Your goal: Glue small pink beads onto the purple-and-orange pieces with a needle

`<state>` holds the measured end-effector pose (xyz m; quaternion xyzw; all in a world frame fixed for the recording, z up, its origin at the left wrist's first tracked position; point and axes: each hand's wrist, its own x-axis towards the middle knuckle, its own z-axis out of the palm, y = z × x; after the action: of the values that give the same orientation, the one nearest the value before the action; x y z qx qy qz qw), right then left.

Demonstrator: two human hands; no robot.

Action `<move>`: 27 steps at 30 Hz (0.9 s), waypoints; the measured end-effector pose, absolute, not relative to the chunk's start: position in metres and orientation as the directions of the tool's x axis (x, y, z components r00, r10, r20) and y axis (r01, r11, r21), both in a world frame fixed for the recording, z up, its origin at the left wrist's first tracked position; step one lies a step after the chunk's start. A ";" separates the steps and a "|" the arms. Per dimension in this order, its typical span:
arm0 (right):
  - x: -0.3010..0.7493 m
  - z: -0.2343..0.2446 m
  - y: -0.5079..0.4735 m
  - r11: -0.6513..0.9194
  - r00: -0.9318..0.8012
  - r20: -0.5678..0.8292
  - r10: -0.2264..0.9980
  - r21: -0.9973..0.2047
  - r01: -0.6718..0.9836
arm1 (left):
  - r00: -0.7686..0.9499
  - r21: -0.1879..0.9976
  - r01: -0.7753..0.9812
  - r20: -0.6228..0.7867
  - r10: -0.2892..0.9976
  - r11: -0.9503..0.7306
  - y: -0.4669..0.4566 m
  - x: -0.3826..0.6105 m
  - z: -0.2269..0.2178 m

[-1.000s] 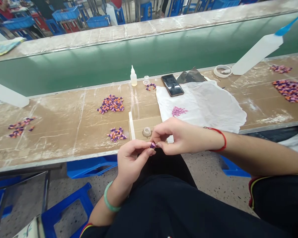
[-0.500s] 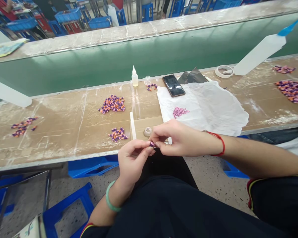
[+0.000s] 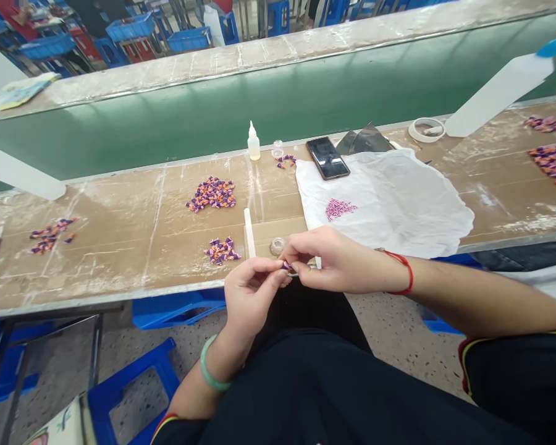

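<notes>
Between the fingertips of both hands is a small purple-and-pink piece (image 3: 285, 265), its shape mostly hidden by the fingers. My left hand (image 3: 248, 296) pinches it with thumb and forefinger from the left. From the right, my right hand (image 3: 336, 259) closes its thumb and fingertips on the same piece. Just beyond them stands a small clear round dish (image 3: 277, 246), with a white strip (image 3: 249, 233) to its left. Purple, orange and pink pieces of similar size lie in a small pile (image 3: 221, 251) and a larger pile (image 3: 212, 193). Tiny pink bits (image 3: 340, 209) rest on a white cloth (image 3: 393, 204).
Behind these are a dropper bottle (image 3: 253, 142), a clear cap (image 3: 277, 148), a phone (image 3: 327, 158) and a tape roll (image 3: 426, 130). White, blade-like panels stand at left (image 3: 21, 175) and right (image 3: 500, 96). A green partition (image 3: 189, 123) runs along the table's back. Blue stools (image 3: 134, 383) are below.
The view has shifted slightly, so the table things sit a little further right. Both hands keep their pinch on the small piece, with only slight finger movement.
</notes>
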<state>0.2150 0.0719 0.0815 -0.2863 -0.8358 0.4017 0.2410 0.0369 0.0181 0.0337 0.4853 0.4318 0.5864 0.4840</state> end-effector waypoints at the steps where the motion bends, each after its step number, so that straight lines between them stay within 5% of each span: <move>1: 0.216 0.082 0.072 0.513 -0.720 0.171 0.673 -0.808 0.288 | -0.053 0.979 -0.128 0.155 0.987 -0.160 0.019 0.036 0.033; 5: 0.223 0.085 0.074 0.560 -0.723 0.196 0.662 -0.771 0.303 | -0.022 0.948 0.100 0.304 0.952 -0.301 0.020 0.031 0.032; 9: 0.239 0.086 0.077 0.578 -0.616 0.293 0.731 -0.746 0.331 | 0.048 0.707 0.376 0.630 0.775 -0.599 0.023 0.029 0.034; 13: 0.251 0.080 0.081 0.547 -0.543 0.300 0.784 -0.748 0.376 | 0.125 0.542 0.429 0.756 0.642 -0.722 0.030 0.031 0.036; 17: 0.262 0.069 0.084 0.506 -0.501 0.281 0.819 -0.766 0.397 | 0.152 0.563 0.514 0.683 0.714 -0.647 0.041 0.016 0.029; 21: 0.277 0.056 0.087 0.480 -0.443 0.280 0.852 -0.756 0.445 | 0.142 0.564 0.717 0.457 0.878 -0.409 0.058 -0.022 0.013; 27: 0.293 0.043 0.090 0.426 -0.357 0.264 0.896 -0.741 0.520 | -0.174 0.637 0.770 0.164 0.971 0.031 0.117 -0.086 -0.003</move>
<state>0.2930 0.0904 0.0433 -0.4569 -0.7747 0.2800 0.3358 -0.0856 0.1171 -0.0028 0.6223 0.6996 0.3123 0.1608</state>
